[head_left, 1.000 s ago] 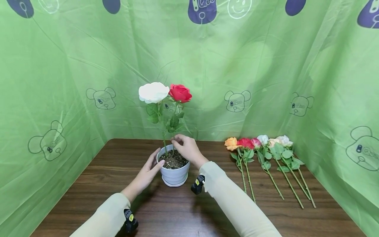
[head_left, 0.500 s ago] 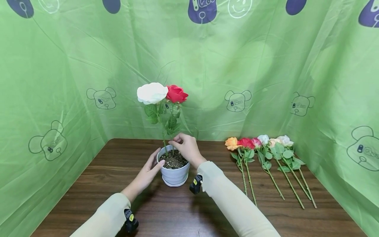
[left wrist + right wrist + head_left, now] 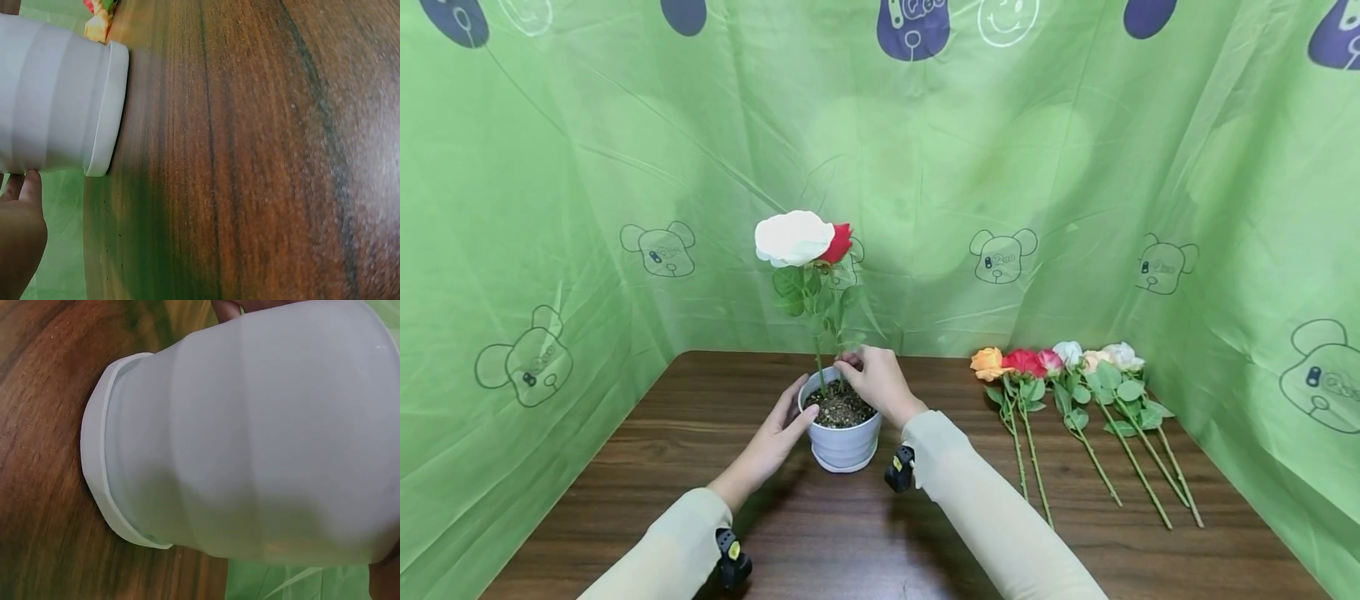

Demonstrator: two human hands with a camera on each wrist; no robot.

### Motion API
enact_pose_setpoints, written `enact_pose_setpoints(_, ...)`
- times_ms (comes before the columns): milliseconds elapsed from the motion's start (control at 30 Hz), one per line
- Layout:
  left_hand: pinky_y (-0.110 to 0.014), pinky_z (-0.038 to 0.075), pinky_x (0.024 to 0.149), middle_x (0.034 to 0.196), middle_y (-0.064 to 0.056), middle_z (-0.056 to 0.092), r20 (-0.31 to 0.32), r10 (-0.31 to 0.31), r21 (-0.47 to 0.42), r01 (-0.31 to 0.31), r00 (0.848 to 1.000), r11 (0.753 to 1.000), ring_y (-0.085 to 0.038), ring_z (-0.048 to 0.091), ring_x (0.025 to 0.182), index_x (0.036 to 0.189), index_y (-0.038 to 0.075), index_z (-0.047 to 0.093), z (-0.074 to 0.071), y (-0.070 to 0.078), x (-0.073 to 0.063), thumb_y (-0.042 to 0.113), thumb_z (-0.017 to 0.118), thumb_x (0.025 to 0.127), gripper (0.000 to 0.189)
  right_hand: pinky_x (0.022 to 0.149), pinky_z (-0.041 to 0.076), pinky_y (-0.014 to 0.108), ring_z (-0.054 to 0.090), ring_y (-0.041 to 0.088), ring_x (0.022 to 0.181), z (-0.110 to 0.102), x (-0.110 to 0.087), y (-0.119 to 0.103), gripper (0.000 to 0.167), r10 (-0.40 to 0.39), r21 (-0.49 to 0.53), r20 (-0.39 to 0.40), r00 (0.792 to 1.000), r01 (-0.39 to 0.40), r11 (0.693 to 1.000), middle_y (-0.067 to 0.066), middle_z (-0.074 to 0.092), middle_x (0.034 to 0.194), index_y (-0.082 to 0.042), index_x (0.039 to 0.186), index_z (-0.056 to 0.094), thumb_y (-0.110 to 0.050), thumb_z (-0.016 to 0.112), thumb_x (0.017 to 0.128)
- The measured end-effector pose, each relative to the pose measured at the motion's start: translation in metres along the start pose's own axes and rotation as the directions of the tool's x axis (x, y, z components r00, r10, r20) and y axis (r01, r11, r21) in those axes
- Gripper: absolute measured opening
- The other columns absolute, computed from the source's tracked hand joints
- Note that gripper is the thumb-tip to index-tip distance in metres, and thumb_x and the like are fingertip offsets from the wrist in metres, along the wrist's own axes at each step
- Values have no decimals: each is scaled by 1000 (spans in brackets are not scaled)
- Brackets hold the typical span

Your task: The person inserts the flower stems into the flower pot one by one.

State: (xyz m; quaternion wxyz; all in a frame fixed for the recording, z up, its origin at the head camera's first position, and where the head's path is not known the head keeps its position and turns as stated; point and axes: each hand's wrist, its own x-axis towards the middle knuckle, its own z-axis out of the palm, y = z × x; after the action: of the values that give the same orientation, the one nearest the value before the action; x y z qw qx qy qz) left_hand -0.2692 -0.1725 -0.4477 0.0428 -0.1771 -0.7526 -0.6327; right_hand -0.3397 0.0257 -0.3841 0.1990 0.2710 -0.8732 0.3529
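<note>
A white flowerpot [image 3: 844, 447] filled with dark soil [image 3: 841, 407] stands on its saucer on the table. My left hand [image 3: 777, 434] holds the pot's left side, thumb at the near rim; in the left wrist view fingers [image 3: 30, 187] touch its wall. Two roses stand upright in the soil. The white rose [image 3: 793, 239] partly covers the red rose [image 3: 840, 243] behind it. Over the pot's right rim, my right hand [image 3: 882, 385] pinches the red rose's stem low down, thumb and fingertips together. In the right wrist view the pot [image 3: 250, 437] hides most of that hand.
On the right of the wooden table [image 3: 700, 417] several cut roses lie in a row: an orange rose [image 3: 988, 364], a red rose [image 3: 1024, 362], and pink and pale ones. A green patterned curtain [image 3: 917, 167] encloses the back and sides.
The red bloom has swung left, partly behind the white one. The white bloom shifted slightly left, then right. My right hand made small moves at the stem; my left hand stayed on the flowerpot.
</note>
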Motion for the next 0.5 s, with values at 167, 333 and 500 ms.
enact_pose_setpoints(167,-48,26,115,158,-22,31,0,0,-9,0,1000,1000,-34,31,144,159,7,19,-1,-1,0,18,53,106,64,73,57,29,71,13,80,2,-1,2,14,-24,-91,1,1000,24,996,-1,75,84,-12,90,77,-23,71,95)
enact_pose_setpoints(333,-49,26,115,158,-22,31,4,5,-11,-5,1000,1000,-35,31,144,159,7,19,-1,-2,0,19,53,106,64,74,56,28,70,13,80,1,-2,3,11,-9,-64,-32,999,7,998,-2,75,85,-13,90,76,-22,71,95)
enact_pose_setpoints(500,-48,26,115,159,-22,30,4,9,-12,-9,1000,1000,-35,30,145,159,7,19,-1,-4,1,19,52,106,64,75,56,30,71,14,81,2,-3,4,10,0,-57,-56,998,-3,998,-1,75,85,-12,89,75,-21,72,94)
